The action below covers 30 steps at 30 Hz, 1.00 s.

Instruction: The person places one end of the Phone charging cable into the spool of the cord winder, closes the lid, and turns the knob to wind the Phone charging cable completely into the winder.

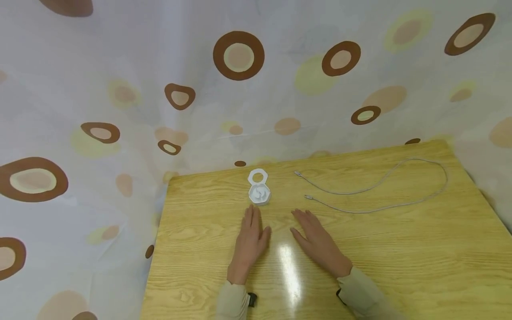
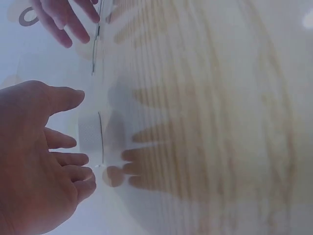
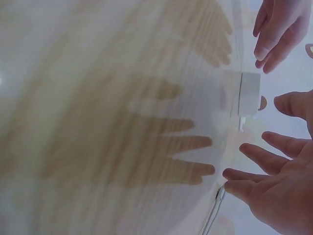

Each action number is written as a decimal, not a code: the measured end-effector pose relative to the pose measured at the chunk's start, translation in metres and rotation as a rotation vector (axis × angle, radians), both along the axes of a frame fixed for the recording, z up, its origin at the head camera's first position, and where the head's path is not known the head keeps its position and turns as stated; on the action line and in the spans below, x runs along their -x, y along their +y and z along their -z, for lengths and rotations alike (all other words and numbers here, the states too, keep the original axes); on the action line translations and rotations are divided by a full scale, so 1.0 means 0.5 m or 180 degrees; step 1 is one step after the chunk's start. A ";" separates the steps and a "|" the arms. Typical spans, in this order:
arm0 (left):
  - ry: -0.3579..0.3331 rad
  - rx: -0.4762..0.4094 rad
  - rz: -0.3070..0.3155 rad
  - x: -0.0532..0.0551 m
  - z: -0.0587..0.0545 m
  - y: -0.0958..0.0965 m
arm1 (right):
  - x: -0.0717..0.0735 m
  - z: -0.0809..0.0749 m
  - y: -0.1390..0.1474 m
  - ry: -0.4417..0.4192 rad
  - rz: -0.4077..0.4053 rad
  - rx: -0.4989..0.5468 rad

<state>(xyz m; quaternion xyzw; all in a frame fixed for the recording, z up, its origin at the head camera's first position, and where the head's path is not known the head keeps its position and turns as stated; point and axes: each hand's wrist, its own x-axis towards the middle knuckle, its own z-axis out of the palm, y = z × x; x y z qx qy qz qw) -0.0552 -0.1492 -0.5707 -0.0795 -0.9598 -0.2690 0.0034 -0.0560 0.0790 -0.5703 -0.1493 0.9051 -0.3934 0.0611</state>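
1. Covering the space beyond and to the left of the white case, a dotted sheet is the largest thing in view.
2. Wooden bench: it carries the case near its far edge and reaches mostly to the case's right.
3. Pale cable: it lies to the right of the case in one long bend, apart from it. Judging by the layout, it is already spread out; it is neither coiled nor put with the case.
4. Left grip: on the near side of the case, it is relaxed, fingers nearly straight and thumb apart. It holds nothing; the fingertips are just short of the case, and I cannot tell whether they touch it.
5. Right grip: nearer and to the right of the case, it is also unclenched and without a load, fingers extended, thumb spread away.
6. The case itself is upright, with whitish curved shapes inside.
7. Lid: folded back on the far side of the case, so opening looks done and closing not.
8. Plugs: both point towards the case, just right of it, connected to nothing.
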 end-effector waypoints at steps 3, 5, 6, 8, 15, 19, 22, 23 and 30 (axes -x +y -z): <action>0.0122 0.0082 0.0040 0.009 -0.004 -0.003 | 0.016 -0.010 -0.014 -0.0034 -0.0015 0.0116; 0.0142 0.0104 0.0066 0.017 -0.006 -0.007 | 0.028 -0.016 -0.025 -0.0029 -0.0033 0.0178; 0.0135 0.0084 0.0076 0.021 -0.008 -0.010 | 0.035 -0.016 -0.029 -0.0037 -0.0033 0.0194; 0.0097 0.0044 0.0073 0.031 -0.009 -0.015 | 0.049 -0.016 -0.039 -0.0015 -0.0032 0.0232; -0.0247 -0.0126 -0.0010 0.055 -0.002 -0.025 | 0.078 -0.006 -0.067 -0.0091 0.0080 0.0374; -0.0384 -0.0301 -0.0006 0.060 0.006 -0.025 | 0.079 0.003 -0.074 -0.0134 0.0094 0.0386; -0.0453 -0.0476 -0.0024 0.069 0.009 -0.026 | 0.083 0.008 -0.079 -0.0059 0.0106 0.0410; -0.0457 -0.0542 -0.0023 0.072 0.010 -0.027 | 0.085 0.009 -0.081 -0.0031 0.0109 0.0416; -0.0485 -0.0587 -0.0037 0.098 0.014 -0.037 | 0.100 0.010 -0.088 -0.0104 0.0193 0.0470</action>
